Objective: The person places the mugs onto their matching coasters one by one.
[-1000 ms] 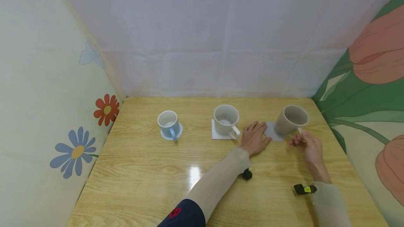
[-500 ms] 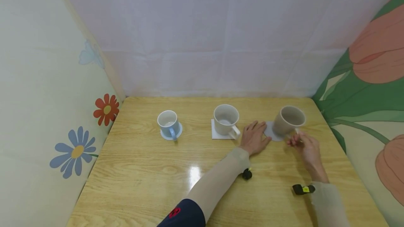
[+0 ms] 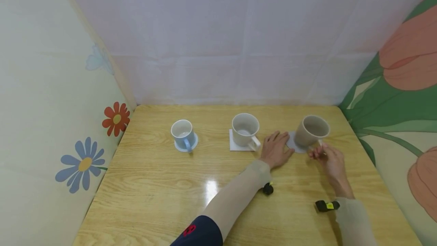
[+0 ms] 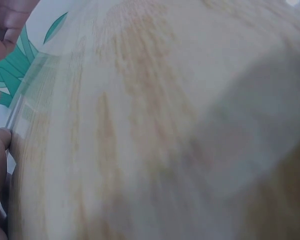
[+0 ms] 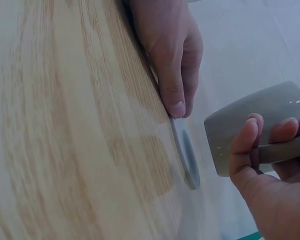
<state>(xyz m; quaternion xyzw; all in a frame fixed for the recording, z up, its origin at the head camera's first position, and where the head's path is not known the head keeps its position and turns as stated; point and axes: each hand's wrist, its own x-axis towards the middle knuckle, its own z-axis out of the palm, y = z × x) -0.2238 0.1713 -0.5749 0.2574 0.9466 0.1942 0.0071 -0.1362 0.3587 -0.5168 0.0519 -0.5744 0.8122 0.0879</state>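
**Right hand holds the beige mug by its handle, tilted over the grey coaster**

Nearest, the 2 forearms reach forward over the wooden worktop (image 3: pixel 164 185), each with a small black device at the wrist. The right hand (image 3: pixel 328 157) is raised a little off the wood, palm turned inward, its thumb and fingers curled into a closed grip on the handle of the beige mug (image 3: pixel 311 131). The right wrist view shows the thumb on the near side of the handle and the fingers wrapped round it. The mug is tilted, its mouth leaning up and away from the person, and its base sits over the round grey coaster (image 3: pixel 294 145); whether they touch cannot be told.

The left hand (image 3: pixel 275 148) lies flat on the worktop just left of that coaster, fingers straight and close together, holding nothing. In the right wrist view a fingertip presses at the coaster's near edge.

Farther left, a white mug (image 3: pixel 245 128) stands upright on a square white coaster (image 3: pixel 235 145), and a pale blue mug (image 3: pixel 182 133) stands on a round coaster (image 3: pixel 186 146).
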